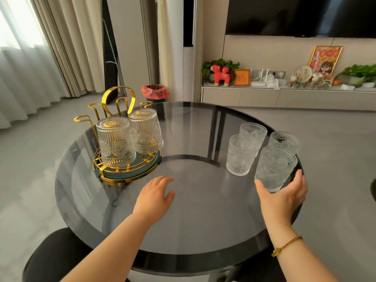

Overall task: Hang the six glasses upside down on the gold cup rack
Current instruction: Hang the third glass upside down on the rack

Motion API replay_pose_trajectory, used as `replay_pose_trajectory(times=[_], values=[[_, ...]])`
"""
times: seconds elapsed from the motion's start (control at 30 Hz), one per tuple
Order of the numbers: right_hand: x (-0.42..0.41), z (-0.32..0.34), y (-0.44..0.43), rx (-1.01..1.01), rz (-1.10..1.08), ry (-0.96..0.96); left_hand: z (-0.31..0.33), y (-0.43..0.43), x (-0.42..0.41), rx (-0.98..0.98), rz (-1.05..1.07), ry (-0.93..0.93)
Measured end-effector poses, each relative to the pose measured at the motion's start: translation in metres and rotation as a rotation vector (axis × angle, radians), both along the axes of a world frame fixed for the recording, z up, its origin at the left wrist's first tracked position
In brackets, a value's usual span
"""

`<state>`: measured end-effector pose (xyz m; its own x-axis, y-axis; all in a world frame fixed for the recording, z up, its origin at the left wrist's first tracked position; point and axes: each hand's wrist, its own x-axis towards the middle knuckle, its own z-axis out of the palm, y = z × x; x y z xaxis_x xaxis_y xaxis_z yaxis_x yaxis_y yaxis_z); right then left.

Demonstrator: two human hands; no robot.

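Note:
The gold cup rack (122,98) stands on a round green base at the left of the glass table. Two embossed clear glasses hang upside down on its near prongs: a front one (115,141) and a right one (146,131). On the right of the table stand three upright glasses: a far left one (253,131), a near left one (241,155) and a far right one (283,141). My right hand (282,196) wraps around the base of a fourth glass (274,167) at the table's right edge. My left hand (156,194) hovers over the table's middle, fingers apart, holding nothing.
The round dark glass table (193,220) has a black rim. A dark stool (55,255) sits at its near left. A bin with a red bag (155,92) stands behind the rack. A TV console with ornaments (284,92) lines the far wall.

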<state>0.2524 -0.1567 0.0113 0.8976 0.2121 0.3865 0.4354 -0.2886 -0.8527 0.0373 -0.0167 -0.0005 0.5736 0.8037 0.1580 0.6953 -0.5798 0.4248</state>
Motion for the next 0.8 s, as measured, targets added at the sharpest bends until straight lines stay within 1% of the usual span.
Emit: replay_pose_trajectory(times=[0.07,0.17,0.27,0.37,0.6,0.67,0.8], values=[[0.009,-0.002,0.005,0.0,0.024,0.087,-0.001,0.001,-0.001,-0.002,0.0,0.008],[0.021,-0.004,0.014,0.016,0.056,0.132,-0.003,0.001,-0.001,0.009,-0.004,-0.002],[0.029,-0.004,0.021,-0.014,0.026,0.175,-0.003,0.002,0.0,0.016,-0.007,-0.012],[0.031,-0.005,0.026,-0.012,0.002,0.191,-0.003,0.002,0.0,0.016,-0.009,-0.007],[0.028,-0.004,0.02,0.096,0.013,0.221,0.0,-0.001,-0.001,-0.018,-0.004,-0.021],[0.024,-0.002,0.016,0.111,0.033,0.181,0.002,-0.002,-0.003,-0.032,-0.001,-0.048],[0.014,0.01,0.009,0.09,0.084,-0.015,0.007,-0.006,-0.01,-0.004,-0.005,-0.148]])
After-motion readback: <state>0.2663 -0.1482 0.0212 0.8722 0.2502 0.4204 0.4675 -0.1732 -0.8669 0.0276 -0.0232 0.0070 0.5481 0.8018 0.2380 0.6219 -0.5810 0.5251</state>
